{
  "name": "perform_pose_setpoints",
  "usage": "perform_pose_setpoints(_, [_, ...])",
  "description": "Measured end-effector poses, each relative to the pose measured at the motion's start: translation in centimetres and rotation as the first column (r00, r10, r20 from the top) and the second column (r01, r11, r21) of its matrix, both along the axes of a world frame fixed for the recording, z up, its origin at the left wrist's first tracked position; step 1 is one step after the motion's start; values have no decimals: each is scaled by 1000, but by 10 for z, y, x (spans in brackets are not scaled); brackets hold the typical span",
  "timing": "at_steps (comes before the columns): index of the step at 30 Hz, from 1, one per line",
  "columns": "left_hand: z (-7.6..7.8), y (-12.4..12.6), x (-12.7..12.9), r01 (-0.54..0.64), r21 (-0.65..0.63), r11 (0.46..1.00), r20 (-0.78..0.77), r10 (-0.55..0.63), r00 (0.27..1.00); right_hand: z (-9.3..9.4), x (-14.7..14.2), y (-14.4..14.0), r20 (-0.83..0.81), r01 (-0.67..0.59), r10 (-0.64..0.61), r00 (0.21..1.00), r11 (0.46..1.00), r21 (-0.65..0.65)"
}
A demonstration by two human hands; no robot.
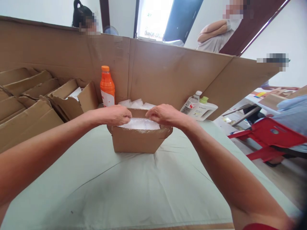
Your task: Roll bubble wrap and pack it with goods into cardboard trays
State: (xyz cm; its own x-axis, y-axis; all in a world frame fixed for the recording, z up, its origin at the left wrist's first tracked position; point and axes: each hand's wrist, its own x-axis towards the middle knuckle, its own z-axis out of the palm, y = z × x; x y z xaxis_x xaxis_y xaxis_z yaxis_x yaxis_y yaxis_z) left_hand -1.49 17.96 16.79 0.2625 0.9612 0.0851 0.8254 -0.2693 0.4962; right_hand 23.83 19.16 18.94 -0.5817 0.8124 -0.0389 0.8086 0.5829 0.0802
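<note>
An open cardboard box point(135, 142) stands upright on the cloth-covered table in front of me. Translucent white bubble wrap point(141, 124) lies inside it, near the top. My left hand point(120, 115) is over the box's left end, its fingers curled closed at the wrap's edge. Over the right end, my right hand point(163, 113) is also closed, with bent fingertips on the wrap. The fingertips of both hands are partly hidden, so the exact grip is hard to see.
Several open cardboard boxes point(31, 118) crowd the left side. An orange bottle point(107, 88), more clear plastic wrap point(137, 103), a clear bottle point(191, 103) and a white jug point(203, 111) stand along a tall cardboard partition point(168, 70). Right of the table is a red chair point(275, 135); people are beyond.
</note>
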Motion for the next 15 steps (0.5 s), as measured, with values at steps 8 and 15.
perform_pose_setpoints(8, [8,4,8,189,-440,878,-95,-255,962,-12,-5,16,-71,-29,7,997,945,-325])
perform_pose_setpoints(15, [-9,-79,-37,-185,303,935,414,46,909,-25,67,-66,-718,307,-133,683,944,117])
